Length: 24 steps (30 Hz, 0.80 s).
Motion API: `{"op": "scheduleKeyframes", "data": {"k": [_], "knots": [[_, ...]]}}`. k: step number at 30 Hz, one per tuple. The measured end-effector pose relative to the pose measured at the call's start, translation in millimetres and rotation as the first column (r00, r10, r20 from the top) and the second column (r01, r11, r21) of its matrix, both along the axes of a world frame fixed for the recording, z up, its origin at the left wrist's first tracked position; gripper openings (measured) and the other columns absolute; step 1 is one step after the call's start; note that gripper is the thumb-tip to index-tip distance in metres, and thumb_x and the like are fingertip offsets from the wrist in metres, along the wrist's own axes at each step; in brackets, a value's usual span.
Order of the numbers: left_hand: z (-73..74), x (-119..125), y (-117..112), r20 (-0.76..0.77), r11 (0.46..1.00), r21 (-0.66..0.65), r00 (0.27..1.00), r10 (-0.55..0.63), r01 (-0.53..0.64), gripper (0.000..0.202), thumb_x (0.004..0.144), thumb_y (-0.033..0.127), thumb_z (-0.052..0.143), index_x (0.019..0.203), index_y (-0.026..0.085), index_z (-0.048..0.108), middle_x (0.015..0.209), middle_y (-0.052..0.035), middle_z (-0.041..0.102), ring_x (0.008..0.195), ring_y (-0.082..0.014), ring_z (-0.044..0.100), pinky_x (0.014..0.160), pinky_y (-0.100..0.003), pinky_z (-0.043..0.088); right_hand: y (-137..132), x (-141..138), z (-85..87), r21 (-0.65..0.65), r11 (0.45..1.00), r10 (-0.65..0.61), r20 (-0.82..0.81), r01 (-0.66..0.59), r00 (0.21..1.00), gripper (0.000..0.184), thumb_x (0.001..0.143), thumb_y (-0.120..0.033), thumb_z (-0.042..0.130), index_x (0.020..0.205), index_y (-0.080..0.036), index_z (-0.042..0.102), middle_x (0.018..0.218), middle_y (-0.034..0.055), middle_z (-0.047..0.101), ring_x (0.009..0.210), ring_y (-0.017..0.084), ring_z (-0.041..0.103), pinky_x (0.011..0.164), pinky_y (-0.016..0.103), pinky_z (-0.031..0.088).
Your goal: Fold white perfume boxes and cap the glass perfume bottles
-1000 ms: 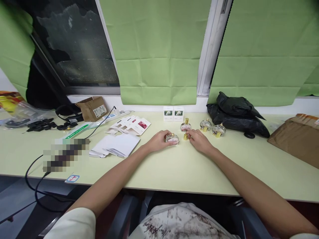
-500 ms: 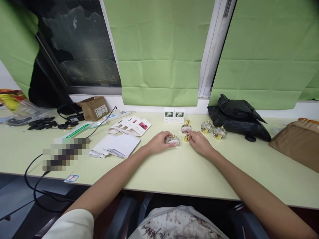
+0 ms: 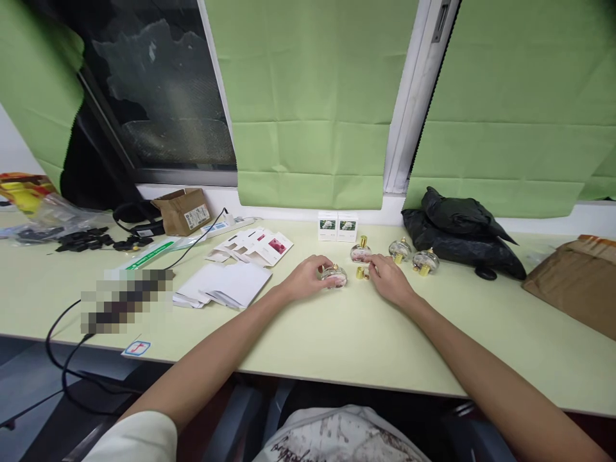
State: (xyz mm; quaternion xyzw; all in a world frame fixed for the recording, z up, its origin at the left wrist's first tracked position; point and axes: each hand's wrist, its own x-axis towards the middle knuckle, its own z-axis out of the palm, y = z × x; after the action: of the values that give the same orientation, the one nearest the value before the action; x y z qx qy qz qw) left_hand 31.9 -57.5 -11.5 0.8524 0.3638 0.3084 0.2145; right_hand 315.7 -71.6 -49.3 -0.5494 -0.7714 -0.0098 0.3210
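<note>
Two bare arms slanted inward over the pale table [image 3: 298, 340], hands apart, a narrow gap between them. Leftmost I saw a white sleeve [image 3: 139, 437]; from it the left forearm [image 3: 212, 366] ran up and rightward, passing the folded white cartons [image 3: 238, 282]. At its end I had the left hand [image 3: 305, 279] clamped on the left side of an uncapped perfume bottle [image 3: 335, 278], thumb along the near face, fingers curled behind. Next, between the hands, a gold cap [image 3: 360, 273] stood on the table with a small gold piece [image 3: 366, 276] beside it; beyond them stood a gold-topped perfume bottle [image 3: 360, 253]. I had the right hand [image 3: 391, 280] palm down, fingers bent leftward, index tip at that bottle's right edge; I could not tell whether those fingers gripped anything. The right forearm [image 3: 462, 346] sloped away toward the lower right corner. Past the hand, two more perfume bottles [image 3: 400, 249] sat near black plastic bags [image 3: 462, 250].
</note>
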Motion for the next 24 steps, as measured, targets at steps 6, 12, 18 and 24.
{"op": "scheduleKeyframes", "data": {"k": [6,12,18,24], "knots": [[-0.9,-1.4,-0.6,-0.124,1.0,-0.009,0.992,-0.009,0.008,0.043,0.08,0.055,0.075,0.106,0.021,0.068,0.098,-0.0056,0.07,0.09,-0.0247,0.063,0.075,-0.034,0.047,-4.5,-5.3,6.6,0.102,0.995,-0.008,-0.063,0.014,0.998,0.029,0.105,-0.022,0.037,0.114,-0.022,0.065,0.113,0.0095,0.07,0.109,0.028,0.06,0.099,0.043,0.045],[-0.7,1.0,-2.7,-0.154,1.0,0.004,0.988,-0.016,0.016,0.029,0.08,0.042,0.072,0.099,0.02,0.065,0.094,-0.0049,0.068,0.086,-0.0247,0.063,0.073,-0.035,0.047,-3.8,-7.2,6.0,0.12,0.992,-0.017,-0.072,0.025,0.997,0.03,0.105,-0.022,0.036,0.115,-0.021,0.064,0.113,0.0102,0.069,0.109,0.028,0.059,0.1,0.044,0.044],[-2.3,1.7,-4.7,-0.092,0.999,-0.001,0.995,-0.038,0.038,0.031,0.076,0.024,0.064,0.107,0.019,0.063,0.105,-0.0072,0.07,0.095,-0.0259,0.065,0.082,-0.036,0.051,-2.5,-5.0,4.7,0.101,0.994,-0.026,-0.075,0.034,0.997,0.029,0.105,-0.022,0.036,0.115,-0.02,0.064,0.113,0.0107,0.069,0.109,0.028,0.059,0.097,0.042,0.044],[-4.3,-2.6,-1.9,-0.032,0.998,-0.034,0.998,-0.056,0.055,0.036,0.077,0.017,0.061,0.113,0.02,0.062,0.118,-0.01,0.068,0.11,-0.0276,0.064,0.096,-0.04,0.051,-2.3,-6.7,2.4,0.093,0.995,-0.013,-0.097,0.022,0.995,0.028,0.104,-0.022,0.038,0.114,-0.021,0.064,0.113,0.0095,0.07,0.108,0.027,0.059,0.096,0.041,0.045]]}}
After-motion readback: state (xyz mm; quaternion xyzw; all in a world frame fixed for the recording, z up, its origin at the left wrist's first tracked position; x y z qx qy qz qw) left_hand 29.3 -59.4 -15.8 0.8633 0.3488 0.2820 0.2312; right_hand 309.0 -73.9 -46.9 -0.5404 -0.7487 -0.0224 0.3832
